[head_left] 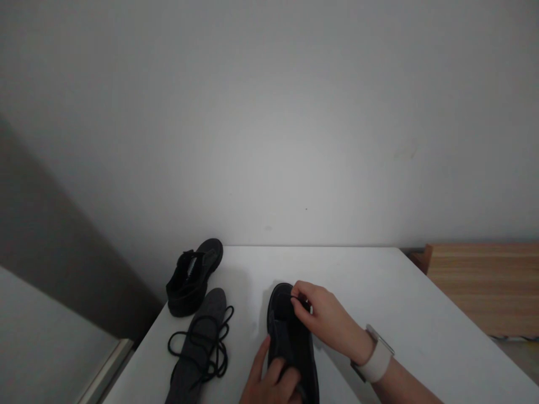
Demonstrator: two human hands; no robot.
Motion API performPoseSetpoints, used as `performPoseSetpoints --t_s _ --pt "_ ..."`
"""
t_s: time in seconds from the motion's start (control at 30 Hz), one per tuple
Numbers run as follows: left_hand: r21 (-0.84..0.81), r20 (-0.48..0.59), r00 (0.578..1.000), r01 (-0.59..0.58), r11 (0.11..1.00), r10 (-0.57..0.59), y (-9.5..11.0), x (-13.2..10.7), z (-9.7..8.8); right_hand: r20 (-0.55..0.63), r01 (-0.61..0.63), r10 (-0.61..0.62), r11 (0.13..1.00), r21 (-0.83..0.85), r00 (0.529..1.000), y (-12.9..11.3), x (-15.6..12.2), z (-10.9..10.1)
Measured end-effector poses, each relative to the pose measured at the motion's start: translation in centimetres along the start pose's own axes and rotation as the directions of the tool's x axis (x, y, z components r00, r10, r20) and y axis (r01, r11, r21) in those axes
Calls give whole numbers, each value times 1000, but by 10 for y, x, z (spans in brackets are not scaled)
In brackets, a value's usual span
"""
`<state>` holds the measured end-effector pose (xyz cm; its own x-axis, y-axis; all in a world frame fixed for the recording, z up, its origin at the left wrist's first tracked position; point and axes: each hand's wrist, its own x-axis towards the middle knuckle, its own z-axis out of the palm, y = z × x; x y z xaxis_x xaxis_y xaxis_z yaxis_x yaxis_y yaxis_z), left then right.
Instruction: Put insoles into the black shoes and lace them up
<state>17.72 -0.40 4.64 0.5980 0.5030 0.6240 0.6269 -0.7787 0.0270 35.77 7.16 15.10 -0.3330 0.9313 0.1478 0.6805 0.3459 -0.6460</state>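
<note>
A black shoe (275, 306) lies on the white table, its toe pointing away from me. My left hand (273, 384) grips its near left side, with the index finger along the outer edge and the other fingers curled over the opening. Over the toe end, my right hand (322, 314) pinches a thin dark shoelace between thumb and fingertips; most of that lace is hidden. To the left rests a grey insole (214, 303) with a loose black shoelace (221, 348) heaped across it. Behind that stands a second black shoe (189, 286), partly overlapped by the insole's tip.
The white tabletop (357, 269) meets a pale wall (269, 140) at the back. A wood-grain piece of furniture (484, 286) is beyond the table's right edge. At lower left there is a pale ledge (107, 370). A watch with a light band (377, 362) is on my right wrist.
</note>
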Motion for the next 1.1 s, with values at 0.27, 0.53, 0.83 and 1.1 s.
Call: performPoseSetpoints --t_s 0.27,0.53,0.83,1.1 --pt "-100 8 988 157 983 -157 -1 40 -29 -25 27 -25 993 116 999 2 -7 6" --pt "-61 33 950 311 948 -310 5 62 -42 -64 31 -20 984 178 998 7 -11 14" --pt "-58 -49 965 254 965 -257 4 63 -47 -98 -16 36 982 191 995 11 -8 24" --pt "-45 -264 956 121 992 -129 11 68 -74 -122 -37 58 985 169 991 13 -6 29"
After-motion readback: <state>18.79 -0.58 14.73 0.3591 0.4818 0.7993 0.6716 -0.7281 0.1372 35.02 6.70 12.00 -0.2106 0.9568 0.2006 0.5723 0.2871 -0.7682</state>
